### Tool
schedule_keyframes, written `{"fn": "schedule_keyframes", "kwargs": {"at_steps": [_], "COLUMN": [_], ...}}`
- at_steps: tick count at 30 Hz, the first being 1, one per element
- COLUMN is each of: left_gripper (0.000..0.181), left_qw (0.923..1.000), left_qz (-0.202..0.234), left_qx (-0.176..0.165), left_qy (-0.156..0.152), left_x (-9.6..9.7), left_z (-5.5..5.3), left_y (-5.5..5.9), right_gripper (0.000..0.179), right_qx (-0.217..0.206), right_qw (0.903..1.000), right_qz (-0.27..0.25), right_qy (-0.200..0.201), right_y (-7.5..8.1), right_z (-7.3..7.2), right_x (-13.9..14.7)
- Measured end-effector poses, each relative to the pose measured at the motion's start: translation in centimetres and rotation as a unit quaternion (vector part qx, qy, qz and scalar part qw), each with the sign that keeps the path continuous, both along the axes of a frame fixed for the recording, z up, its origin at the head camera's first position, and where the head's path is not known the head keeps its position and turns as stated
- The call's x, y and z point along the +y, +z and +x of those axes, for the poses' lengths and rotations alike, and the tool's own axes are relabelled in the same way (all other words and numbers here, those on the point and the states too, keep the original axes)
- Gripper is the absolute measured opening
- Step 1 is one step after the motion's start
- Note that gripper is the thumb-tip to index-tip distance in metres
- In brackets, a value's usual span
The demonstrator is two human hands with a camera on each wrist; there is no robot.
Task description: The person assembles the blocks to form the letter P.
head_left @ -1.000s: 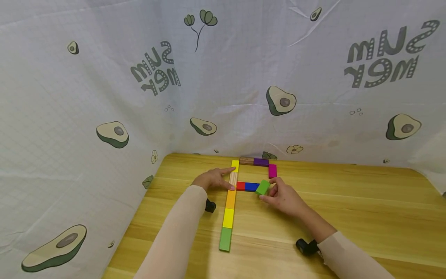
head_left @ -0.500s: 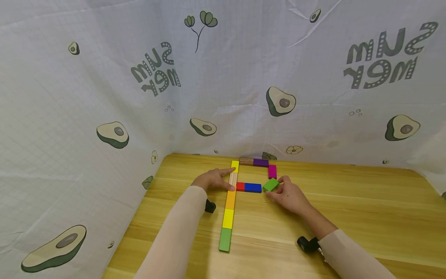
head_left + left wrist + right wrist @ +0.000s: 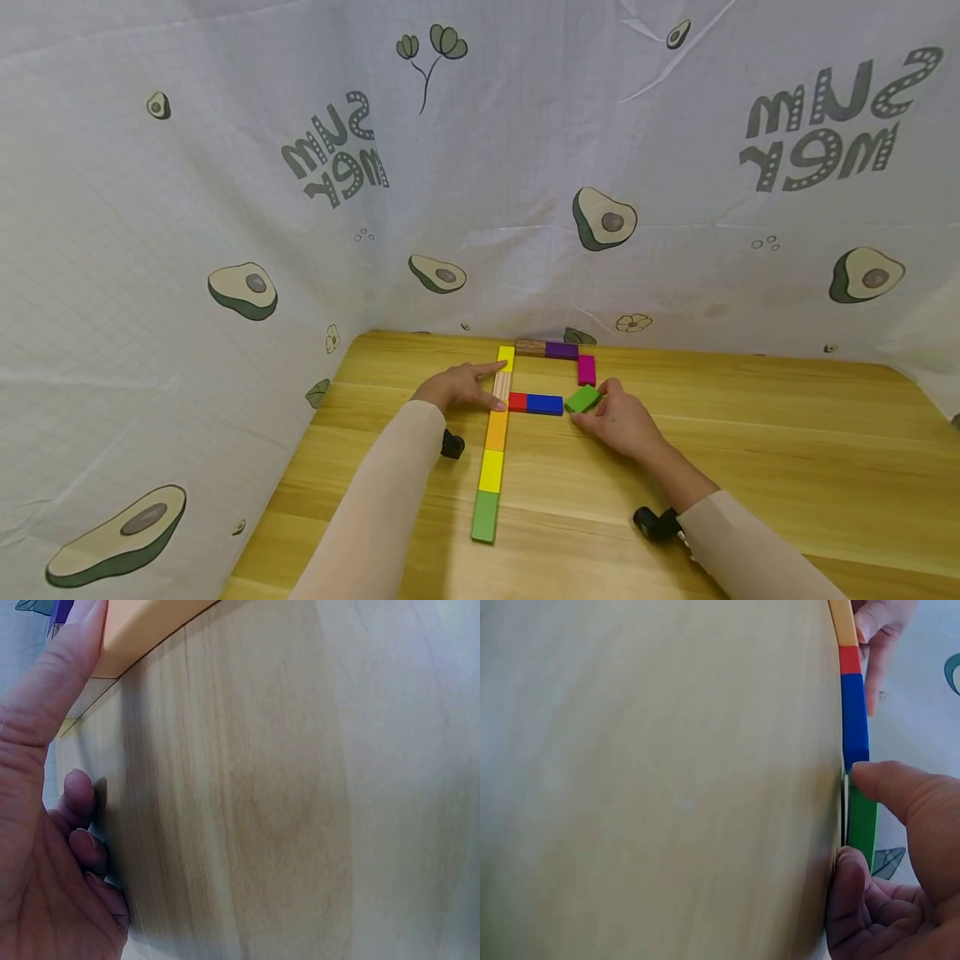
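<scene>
My right hand (image 3: 624, 422) pinches a bright green wooden block (image 3: 582, 398) between thumb and fingers. It sits tilted just right of the blue block (image 3: 545, 404), below the magenta block (image 3: 587, 370). In the right wrist view the green block (image 3: 863, 825) is raised slightly off the table near the blue one. My left hand (image 3: 459, 387) rests at the column of blocks, index finger at the top yellow block (image 3: 506, 357), thumb at the joint of the striped wood block (image 3: 502, 385) and the orange block (image 3: 497, 429). Its other fingers curl loosely in the left wrist view.
A red block (image 3: 517, 402) joins the column to the blue one. Below run another yellow block (image 3: 491, 471) and a darker green block (image 3: 484, 517). Brown (image 3: 530, 347) and purple (image 3: 562, 350) blocks line the back, near a printed curtain (image 3: 495, 167) behind the wooden table (image 3: 750, 433).
The right hand has drawn the green block rightward from over the blue block's end and turned it flatter, then lowered it slightly. The left hand stays put.
</scene>
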State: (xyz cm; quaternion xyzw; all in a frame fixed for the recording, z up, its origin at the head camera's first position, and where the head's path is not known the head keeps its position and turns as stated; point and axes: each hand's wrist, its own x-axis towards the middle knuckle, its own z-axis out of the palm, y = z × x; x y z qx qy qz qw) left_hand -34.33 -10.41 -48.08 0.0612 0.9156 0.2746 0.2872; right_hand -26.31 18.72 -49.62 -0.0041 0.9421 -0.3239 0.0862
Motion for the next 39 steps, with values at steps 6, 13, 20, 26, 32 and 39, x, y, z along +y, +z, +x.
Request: {"fn": "schedule_keyframes", "kwargs": {"at_steps": [6,13,20,26,32,39], "left_gripper": [0.091,0.091,0.092,0.092,0.093,0.093], "left_qw": [1.0000,1.0000,1.0000,1.0000,0.9999,0.9998], "left_qz": [0.005,0.005,-0.006,-0.003,-0.011,-0.015], "left_qx": [0.000,-0.003,-0.005,-0.003,-0.003,-0.001], "left_qy": [0.000,0.001,0.005,-0.004,-0.008,-0.011], "left_x": [-0.04,-0.04,0.02,-0.04,-0.04,0.00], "left_z": [-0.02,-0.17,-0.31,-0.28,-0.37,-0.29], "left_y": [0.01,-0.09,-0.23,-0.15,-0.12,0.06], "right_gripper": [0.072,0.074,0.075,0.076,0.077,0.077], "right_qx": [0.004,0.007,0.013,0.015,0.012,0.000], "right_qw": [0.9999,0.9998,0.9996,0.9996,0.9996,0.9997], "right_qz": [0.012,0.020,0.025,0.025,0.025,0.025], "right_qy": [-0.003,-0.002,0.003,0.004,0.005,0.006], "right_y": [-0.06,-0.18,-0.23,-0.14,-0.09,0.00], "right_z": [-0.18,-0.40,-0.40,-0.36,-0.44,-0.47], "right_x": [-0.10,-0.07,-0.08,-0.25,-0.20,-0.10]}}
